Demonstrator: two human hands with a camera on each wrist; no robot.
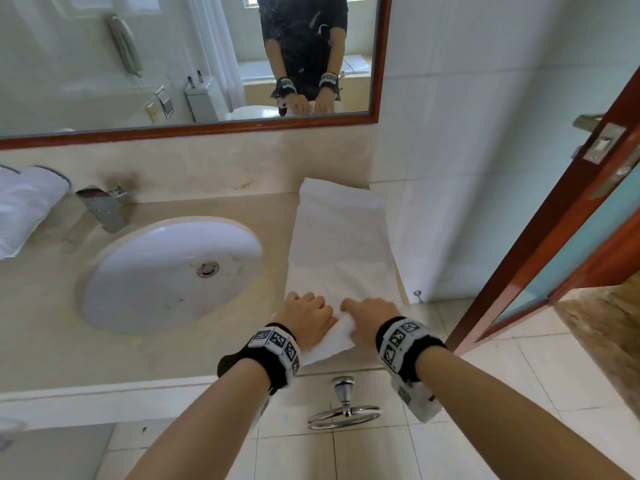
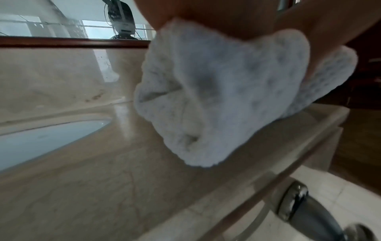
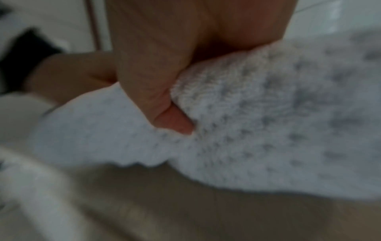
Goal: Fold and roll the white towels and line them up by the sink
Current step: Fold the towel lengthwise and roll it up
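- Far left on the beige marble counter (image 1: pixel 173 358): a heap of white towels (image 1: pixel 24 209) against the marble backsplash, their shape as rolls or folds not clear from the head view
- Just right of the heap, a square chrome faucet (image 1: pixel 104 209) stands behind the oval white porcelain sink (image 1: pixel 166 271), its metal drain (image 1: pixel 208 269) near the middle of the bowl
- Above the counter, a wood-framed wall mirror (image 1: pixel 207 128) reflects a person in dark clothing with both wrists banded
- Right of the sink, a long folded white terry towel (image 1: pixel 341 247) lies flat on the counter, its far end against the backsplash, its near end at the counter's front edge
- The left hand (image 1: pixel 308 317) sits on the near end of that towel, fingers curled down over the cloth; the left wrist view shows the end bunched into a thick roll under the palm, held firmly
- The right hand (image 1: pixel 372 322), just beside the left and almost touching it, grips the same rolled end; the right wrist view shows its thumb (image 3: pixel 156 104) pressed into the terry, a closed hold on the cloth
- Below the counter's front edge, a chrome towel ring (image 1: pixel 343 415) hangs over the pale tiled floor (image 1: pixel 502 358)
- Far right, a red-brown wooden door (image 1: pixel 561 216) with a teal glass panel and a metal handle stands open
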